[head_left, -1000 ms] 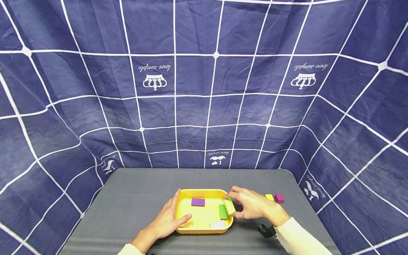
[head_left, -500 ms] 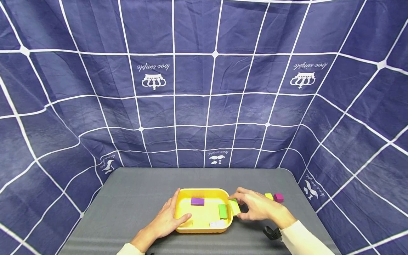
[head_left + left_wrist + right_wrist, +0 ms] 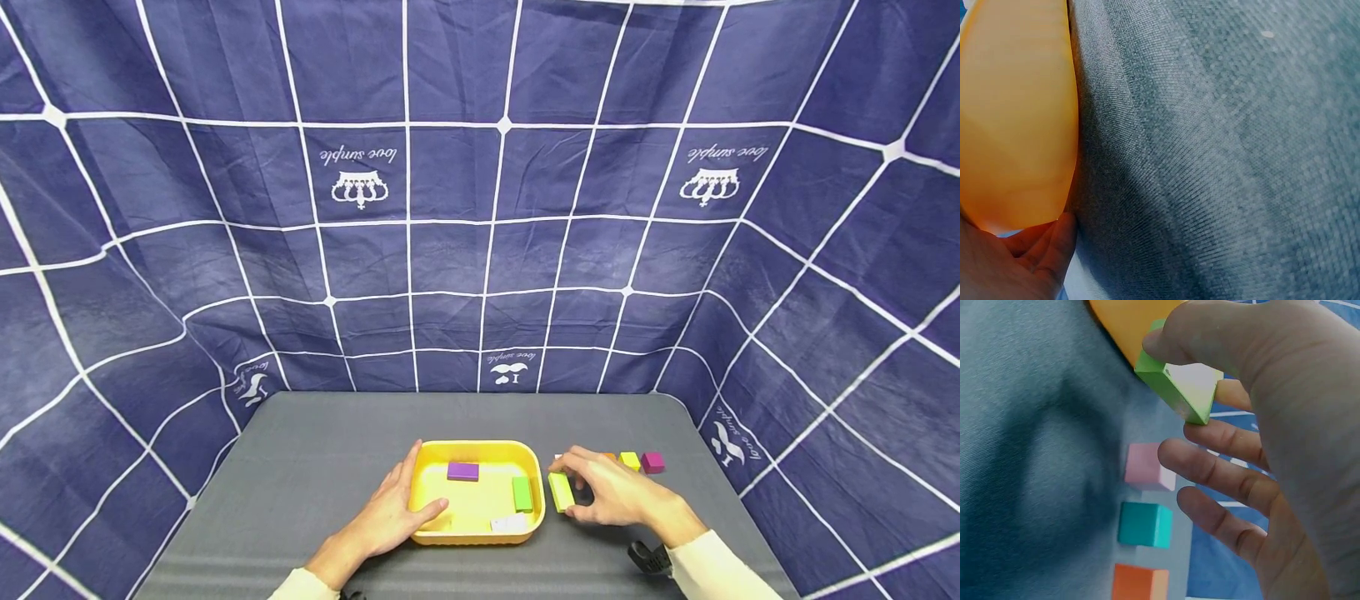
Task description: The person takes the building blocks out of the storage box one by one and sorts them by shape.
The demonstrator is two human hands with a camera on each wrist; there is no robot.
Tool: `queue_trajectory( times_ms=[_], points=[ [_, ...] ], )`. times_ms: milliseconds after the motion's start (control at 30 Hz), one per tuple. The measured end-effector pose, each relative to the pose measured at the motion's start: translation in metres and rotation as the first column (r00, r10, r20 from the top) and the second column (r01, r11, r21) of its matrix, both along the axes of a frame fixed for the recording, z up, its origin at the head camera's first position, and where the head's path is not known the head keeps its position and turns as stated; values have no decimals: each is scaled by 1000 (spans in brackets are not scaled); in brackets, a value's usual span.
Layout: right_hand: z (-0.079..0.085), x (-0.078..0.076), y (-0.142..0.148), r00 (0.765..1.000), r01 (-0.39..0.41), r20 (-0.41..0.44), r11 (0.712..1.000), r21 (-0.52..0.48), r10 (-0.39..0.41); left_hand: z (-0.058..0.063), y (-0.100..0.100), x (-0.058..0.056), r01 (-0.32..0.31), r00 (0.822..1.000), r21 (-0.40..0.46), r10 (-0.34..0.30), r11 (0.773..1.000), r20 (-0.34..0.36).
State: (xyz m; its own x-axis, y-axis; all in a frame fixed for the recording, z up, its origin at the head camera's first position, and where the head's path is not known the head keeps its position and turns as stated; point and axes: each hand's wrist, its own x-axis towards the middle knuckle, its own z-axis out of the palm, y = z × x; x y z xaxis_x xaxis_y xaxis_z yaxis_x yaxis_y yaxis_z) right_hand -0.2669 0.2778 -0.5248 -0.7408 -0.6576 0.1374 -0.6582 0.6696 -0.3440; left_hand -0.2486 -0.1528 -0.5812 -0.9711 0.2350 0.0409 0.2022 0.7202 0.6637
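Note:
My left hand [image 3: 390,510] holds the yellow tray [image 3: 480,538] by its left side, thumb over the rim and fingers along the outer wall. In the left wrist view the fingertips lie against the tray's wall [image 3: 1019,125]. My right hand [image 3: 618,490] pinches a light green block [image 3: 561,492] between thumb and fingers, just right of the tray. The right wrist view shows this block's slanted edges, with the lower fingers free of it. Inside the tray lie a purple block [image 3: 462,472], a green block [image 3: 522,494] and a white block [image 3: 508,523].
Beyond the right hand a row of small blocks stands on the grey table [image 3: 337,433]: pink [image 3: 1144,466], teal [image 3: 1144,524], orange [image 3: 1138,582], yellow [image 3: 630,461] and magenta [image 3: 653,462]. A blue cloth [image 3: 450,175] with white lines hangs behind and at both sides.
My right hand has carried the light green block from over the tray's right rim to the right, outside the tray. My left hand has stayed on the tray.

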Motion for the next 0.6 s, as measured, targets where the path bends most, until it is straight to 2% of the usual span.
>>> queue_trajectory(
  times_ms=[400,600],
  points=[
    [-22,9,8,999,47,-11,999,11,-47,1,-1,-1,-5,1000,10,5,1000,15],
    [-31,12,10,995,100,22,994,52,-101,0,-1,-1,-3,1000,4,3,1000,12]
  ],
)
